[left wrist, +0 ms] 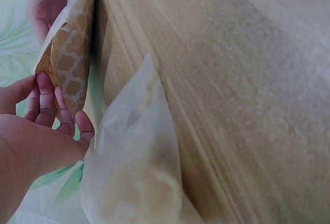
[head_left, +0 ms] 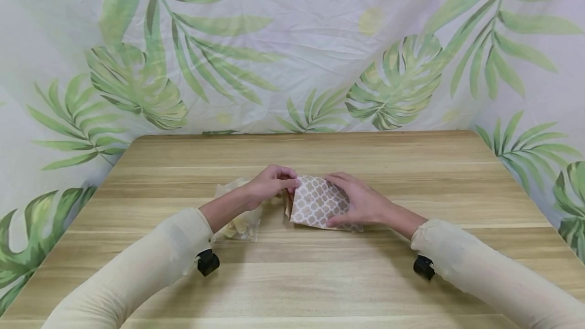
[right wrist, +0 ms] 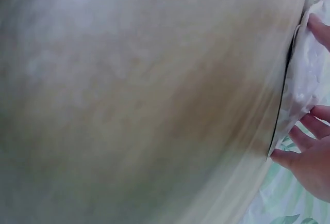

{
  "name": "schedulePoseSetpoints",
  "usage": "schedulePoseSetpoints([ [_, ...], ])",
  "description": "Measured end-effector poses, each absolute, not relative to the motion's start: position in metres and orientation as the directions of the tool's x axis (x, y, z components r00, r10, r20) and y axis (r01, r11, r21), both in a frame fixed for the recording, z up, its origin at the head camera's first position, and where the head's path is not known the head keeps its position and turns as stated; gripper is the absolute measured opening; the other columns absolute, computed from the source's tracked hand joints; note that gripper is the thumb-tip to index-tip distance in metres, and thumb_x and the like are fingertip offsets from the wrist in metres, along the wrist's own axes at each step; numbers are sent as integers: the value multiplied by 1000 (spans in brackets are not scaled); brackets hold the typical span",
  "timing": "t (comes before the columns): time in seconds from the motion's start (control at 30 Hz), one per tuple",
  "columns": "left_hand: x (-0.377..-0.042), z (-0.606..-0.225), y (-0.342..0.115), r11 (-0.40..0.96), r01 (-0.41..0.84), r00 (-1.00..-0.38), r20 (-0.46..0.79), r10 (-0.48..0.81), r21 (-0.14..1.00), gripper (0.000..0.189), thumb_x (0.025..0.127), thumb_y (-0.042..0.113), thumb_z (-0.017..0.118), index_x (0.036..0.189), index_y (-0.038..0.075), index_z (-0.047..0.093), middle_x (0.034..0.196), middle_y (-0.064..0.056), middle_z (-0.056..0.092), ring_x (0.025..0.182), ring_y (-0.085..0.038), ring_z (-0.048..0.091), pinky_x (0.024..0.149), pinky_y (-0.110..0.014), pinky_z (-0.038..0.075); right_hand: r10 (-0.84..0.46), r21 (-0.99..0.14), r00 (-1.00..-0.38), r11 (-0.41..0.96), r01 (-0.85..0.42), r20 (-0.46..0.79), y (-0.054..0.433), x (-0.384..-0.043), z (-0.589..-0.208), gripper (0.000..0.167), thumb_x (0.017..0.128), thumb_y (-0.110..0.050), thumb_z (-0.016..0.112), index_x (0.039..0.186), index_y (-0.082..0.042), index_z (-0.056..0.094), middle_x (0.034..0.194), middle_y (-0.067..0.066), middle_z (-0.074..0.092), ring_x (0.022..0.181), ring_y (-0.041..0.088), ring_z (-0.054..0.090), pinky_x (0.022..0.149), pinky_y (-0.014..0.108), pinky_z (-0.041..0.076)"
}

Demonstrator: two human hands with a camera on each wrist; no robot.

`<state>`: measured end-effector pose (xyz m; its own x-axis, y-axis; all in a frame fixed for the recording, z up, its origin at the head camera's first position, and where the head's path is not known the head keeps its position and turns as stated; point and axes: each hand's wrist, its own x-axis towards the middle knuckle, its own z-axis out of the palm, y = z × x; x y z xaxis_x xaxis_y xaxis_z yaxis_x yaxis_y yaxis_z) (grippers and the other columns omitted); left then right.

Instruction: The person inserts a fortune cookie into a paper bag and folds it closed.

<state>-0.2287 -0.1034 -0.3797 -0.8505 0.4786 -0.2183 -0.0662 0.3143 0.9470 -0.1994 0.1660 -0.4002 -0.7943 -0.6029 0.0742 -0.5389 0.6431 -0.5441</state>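
A tan paper bag (head_left: 313,204) with a white lattice pattern lies on its side near the middle of the table. My left hand (head_left: 273,184) pinches its upper left corner between thumb and fingers, at the open end. In the left wrist view, the fingers of that hand reach into the mouth of the paper bag (left wrist: 72,69), whose brown inside shows. From the other side my right hand (head_left: 365,202) holds the bag, fingers along its top and thumb at the lower edge. The right wrist view catches only part of the right hand (right wrist: 312,157) against the bag.
A see-through plastic bag (head_left: 249,227) with pale yellowish pieces inside lies left of the paper bag, partly hidden under my left forearm. The wooden table (head_left: 292,288) ends at a leaf-printed cloth (head_left: 311,39) behind it.
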Motion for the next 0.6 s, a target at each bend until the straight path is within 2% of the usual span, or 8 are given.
schedulePoseSetpoints([
  [0.3, -229, -382, -100, 264, -107, -864, -221, 452, 958, 11, 103, 6, 60, 99, 0, 67, 80, -2, 60, 76, -11, 54, 65, -23, 42, -594, -526, -800, 655, -542, 86, 164, -197, -402, 119, 65, -52, 95, 155, 4, 40, 154, 24, 45, 139, 42, 48, 114, 55, 40],
  [0.6, -227, -381, -101, 352, -36, -860, -208, 466, 935, 11, 102, 6, 63, 98, -3, 69, 80, -3, 65, 79, -14, 59, 69, -25, 45, -596, -497, -795, 660, -563, 109, 162, -195, -405, 113, 66, -46, 94, 154, 2, 42, 153, 23, 47, 138, 41, 48, 114, 56, 40],
])
